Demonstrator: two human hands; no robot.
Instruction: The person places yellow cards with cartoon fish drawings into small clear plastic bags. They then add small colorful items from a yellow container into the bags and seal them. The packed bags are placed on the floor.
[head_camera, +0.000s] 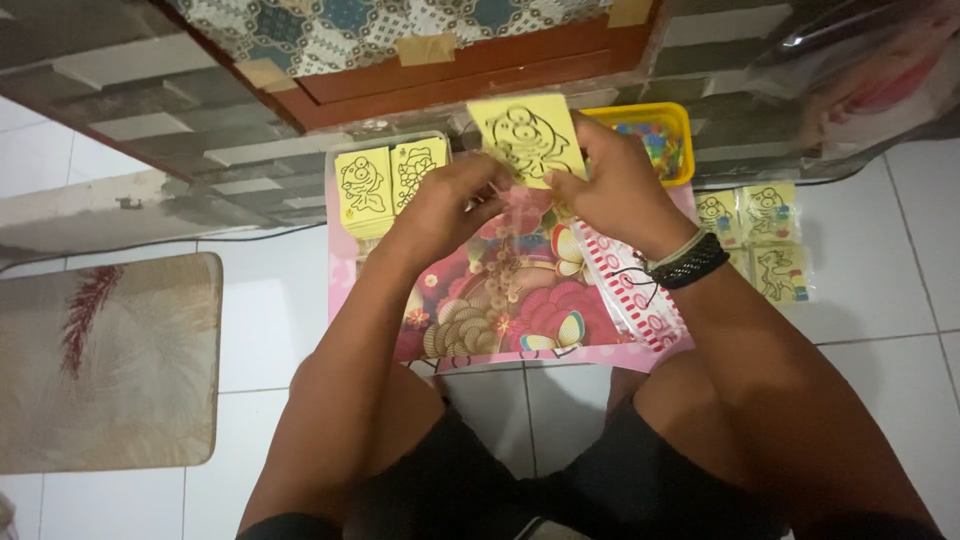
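— So, what's that in the person's hands?

— One yellow card (527, 140), squarish, with a cartoon animal drawn on it in black outline. It's held up tilted above the far edge of the pink floral board (510, 290) lying on the white tiled floor (270, 300).

— Both hands on it?

— Yes. The right hand (612, 190) has it by the right edge, fingers curled behind and thumb on the front, closed tight on the card. The left hand (450, 200) meets it at the lower left corner, fingertips pressed together there; whether they pinch the card itself or a thin film on it, I cannot tell from here.

— Anything close by?

— More yellow cards of the same kind stand in a clear tray (385, 185) just left of the hands. A yellow tub (660, 140) of small coloured bits sits right behind the right hand. Packed cards in clear sleeves (765, 240) lie on the floor to the right, and a red-and-white patterned bag (630, 290) rests on the board under the right wrist, which wears a dark braided band (690, 262).
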